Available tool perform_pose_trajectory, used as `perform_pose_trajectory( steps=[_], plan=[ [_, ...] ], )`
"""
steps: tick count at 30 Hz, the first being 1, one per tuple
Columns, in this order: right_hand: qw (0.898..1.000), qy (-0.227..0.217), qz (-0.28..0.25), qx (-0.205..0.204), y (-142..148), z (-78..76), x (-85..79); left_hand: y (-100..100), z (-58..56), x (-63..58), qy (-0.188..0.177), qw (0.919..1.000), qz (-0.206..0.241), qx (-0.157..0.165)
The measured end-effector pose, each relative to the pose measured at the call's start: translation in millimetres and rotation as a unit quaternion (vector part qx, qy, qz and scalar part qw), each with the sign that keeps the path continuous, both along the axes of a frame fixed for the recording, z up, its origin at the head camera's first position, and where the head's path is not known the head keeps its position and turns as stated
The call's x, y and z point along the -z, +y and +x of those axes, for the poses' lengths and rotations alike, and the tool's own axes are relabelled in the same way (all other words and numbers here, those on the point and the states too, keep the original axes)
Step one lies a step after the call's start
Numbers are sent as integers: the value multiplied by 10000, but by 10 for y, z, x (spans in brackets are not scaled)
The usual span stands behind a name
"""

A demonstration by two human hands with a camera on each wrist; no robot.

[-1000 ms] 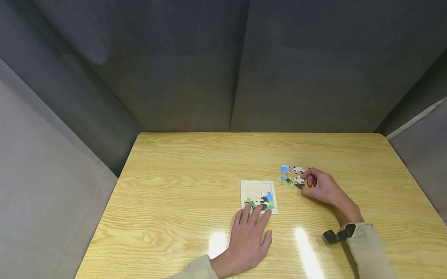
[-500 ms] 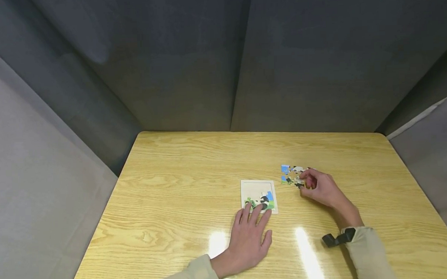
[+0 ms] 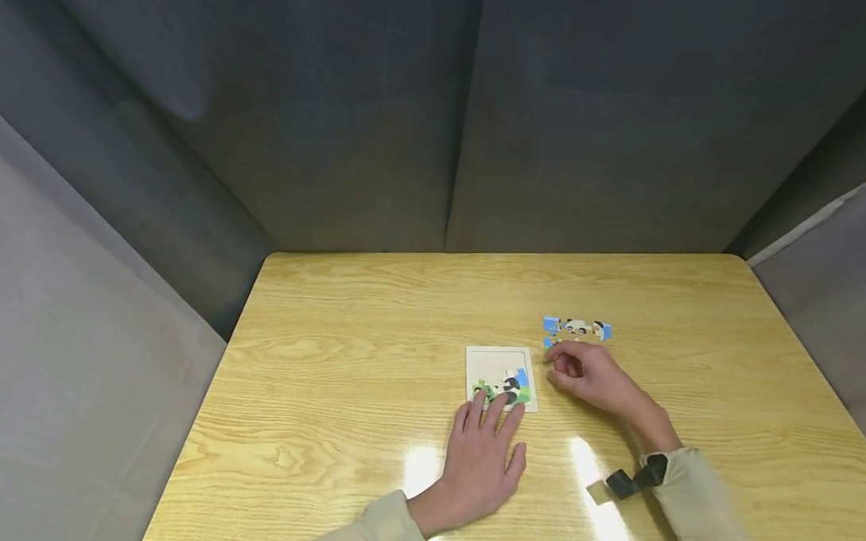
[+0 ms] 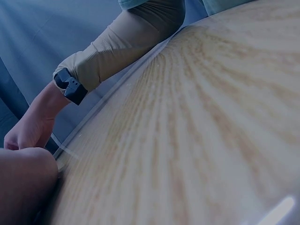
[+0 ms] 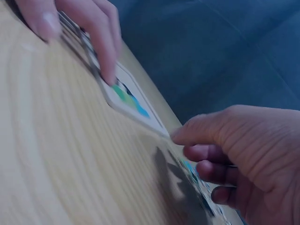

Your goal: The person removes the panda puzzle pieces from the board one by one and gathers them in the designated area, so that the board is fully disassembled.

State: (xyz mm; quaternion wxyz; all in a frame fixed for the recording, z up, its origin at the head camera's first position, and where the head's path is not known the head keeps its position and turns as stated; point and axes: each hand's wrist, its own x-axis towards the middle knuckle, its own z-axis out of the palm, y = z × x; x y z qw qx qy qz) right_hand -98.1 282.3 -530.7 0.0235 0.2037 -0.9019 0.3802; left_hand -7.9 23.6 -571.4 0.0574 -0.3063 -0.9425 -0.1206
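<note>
A white puzzle tray (image 3: 499,352) lies on the table with panda puzzle pieces (image 3: 512,387) filling its near part. My left hand (image 3: 479,464) rests with spread fingers over the tray's near edge, fingertips on the pieces. To the tray's right, my right hand (image 3: 594,376) is low over the table with bent fingers, thumb and forefinger close together. Beyond its fingertips lie loose pieces: a blue one (image 3: 552,324), a panda-face one (image 3: 577,327) and a blue-edged one (image 3: 602,330). I cannot tell whether the right fingers pinch a piece.
The wood-grain table (image 3: 349,329) reaches back to dark grey curtains (image 3: 371,129), with lighter cloth panels at both sides. A black wrist camera (image 3: 637,478) is strapped to the right wrist. Bright light streaks reflect off the near tabletop.
My right hand has moved left and slightly nearer, from the right side of the loose pieces toward the tray, uncovering the back right piece. The left hand has stayed in place.
</note>
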Motion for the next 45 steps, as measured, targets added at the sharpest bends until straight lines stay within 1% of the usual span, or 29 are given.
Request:
perform_pose_trajectory(
  steps=[4,8,14,19,27,32,36,41,43,45],
  plan=[
    [9990,-249,-1,-358,-161,-12,12,-2,-8,2,43,10000,-24,11],
    [9967,-464,131,-657,-261,-36,-2,-3,-8,5,58,10000,-6,23],
    [9925,-738,504,-840,-299,-80,-58,-4,-5,0,33,10000,24,25],
    [9896,-902,605,-944,-302,-122,-85,-5,-6,-8,29,10000,67,23],
    [9898,-897,635,-910,-304,-146,-69,-2,-3,-1,-46,10000,43,40],
    [9904,-917,638,-813,-316,-146,-65,4,-8,0,2,10000,3,-14],
    [9909,-856,766,-701,-351,-134,-75,2,-10,-5,9,10000,89,4],
    [9891,-856,1090,-498,-414,-103,-98,-4,-4,-7,11,9999,135,43],
    [9893,-830,1110,-457,-424,-94,-105,-6,-4,-8,25,9999,120,45],
    [9909,-759,1010,-471,-421,-91,-105,-7,-7,-8,44,9999,107,55]
  ],
)
